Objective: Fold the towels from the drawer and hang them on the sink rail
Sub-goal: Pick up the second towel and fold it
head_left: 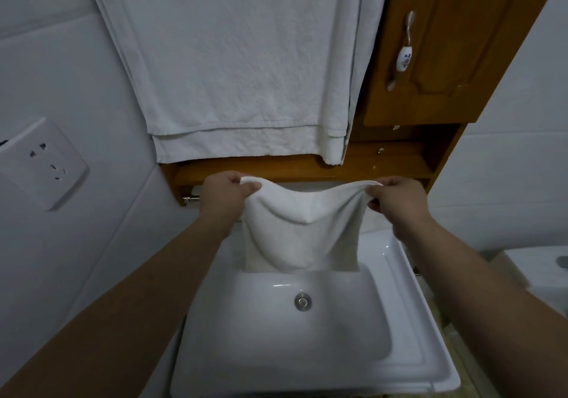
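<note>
A small white towel hangs between my two hands above the back of the white sink. My left hand pinches its upper left corner and my right hand pinches its upper right corner. The top edge sags in the middle and the lower end reaches down to the basin's back edge. A metal rail shows its left end under the wooden shelf, behind my left hand; the rest of it is hidden. A large white towel hangs flat on the wall above.
A wooden cabinet door with a ceramic handle is at the upper right, above an open wooden shelf. A white wall socket is on the left wall. The sink drain lies in the basin. A toilet tank is at the right.
</note>
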{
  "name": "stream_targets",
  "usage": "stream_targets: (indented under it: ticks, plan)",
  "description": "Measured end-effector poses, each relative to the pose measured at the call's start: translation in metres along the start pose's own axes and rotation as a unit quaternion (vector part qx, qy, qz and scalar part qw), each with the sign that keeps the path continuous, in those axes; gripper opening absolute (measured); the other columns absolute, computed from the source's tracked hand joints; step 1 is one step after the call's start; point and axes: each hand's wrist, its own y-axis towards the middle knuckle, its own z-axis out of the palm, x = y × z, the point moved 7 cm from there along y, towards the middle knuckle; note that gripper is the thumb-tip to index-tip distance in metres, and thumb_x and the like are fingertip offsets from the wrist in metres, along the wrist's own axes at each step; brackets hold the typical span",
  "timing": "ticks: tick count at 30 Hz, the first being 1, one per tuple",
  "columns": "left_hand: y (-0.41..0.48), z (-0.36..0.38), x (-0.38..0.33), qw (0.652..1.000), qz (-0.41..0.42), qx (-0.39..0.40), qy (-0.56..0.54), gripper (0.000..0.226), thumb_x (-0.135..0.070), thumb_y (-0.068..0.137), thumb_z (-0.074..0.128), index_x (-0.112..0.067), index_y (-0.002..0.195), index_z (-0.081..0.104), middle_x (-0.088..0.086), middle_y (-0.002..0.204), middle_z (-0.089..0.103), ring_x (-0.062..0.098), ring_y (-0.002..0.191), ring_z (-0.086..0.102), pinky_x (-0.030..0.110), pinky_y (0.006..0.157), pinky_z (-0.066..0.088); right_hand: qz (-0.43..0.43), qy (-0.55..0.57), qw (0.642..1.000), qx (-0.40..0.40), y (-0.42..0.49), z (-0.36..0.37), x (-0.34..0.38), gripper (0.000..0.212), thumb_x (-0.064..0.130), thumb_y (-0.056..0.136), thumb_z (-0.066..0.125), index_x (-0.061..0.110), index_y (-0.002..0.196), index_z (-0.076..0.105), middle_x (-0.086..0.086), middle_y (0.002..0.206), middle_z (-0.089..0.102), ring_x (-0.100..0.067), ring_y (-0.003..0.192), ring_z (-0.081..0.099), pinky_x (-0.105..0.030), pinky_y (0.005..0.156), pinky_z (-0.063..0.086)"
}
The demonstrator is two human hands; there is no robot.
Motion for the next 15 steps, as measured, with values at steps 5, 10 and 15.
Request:
stream_targets:
  ticks: [5, 10, 15]
  plan:
    - [-0.021, 0.036, -0.027, 0.999, 0.038, 0.010, 0.032, 0.008, -0.029, 0.080, 0.076, -0.023, 0.083, 0.072, -0.010, 0.079, 0.069, 0.010, 0.079, 0.065, 0.026, 0.069, 0.050, -0.011, 0.030, 0.998, 0.048, -0.030, 0.049, 0.020, 0.008, 0.012, 0.089, 0.065, 0.015, 0.091, 0.072, -0.008, 0.090, 0.072, -0.026, 0.084, 0.069, -0.042, 0.078, 0.059]
    - [-0.043, 0.068, -0.050, 0.997, 0.060, 0.051, 0.016, 0.013, -0.034, 0.085, 0.072, -0.025, 0.093, 0.075, -0.009, 0.084, 0.072, 0.010, 0.081, 0.066, 0.032, 0.075, 0.055, -0.036, 0.050, 0.996, 0.065, -0.045, 0.071, 0.041, 0.011, 0.014, 0.086, 0.065, 0.014, 0.081, 0.074, -0.010, 0.081, 0.073, -0.025, 0.072, 0.068, -0.045, 0.072, 0.060]
    - [-0.048, 0.082, -0.049, 0.994, 0.034, 0.098, -0.017, 0.014, -0.031, 0.090, 0.067, -0.023, 0.098, 0.076, -0.007, 0.088, 0.074, 0.014, 0.086, 0.068, 0.039, 0.084, 0.057, -0.033, 0.073, 0.995, 0.067, -0.045, 0.065, 0.044, 0.011, 0.009, 0.086, 0.062, 0.012, 0.084, 0.072, -0.012, 0.087, 0.071, -0.024, 0.074, 0.066, -0.038, 0.066, 0.059]
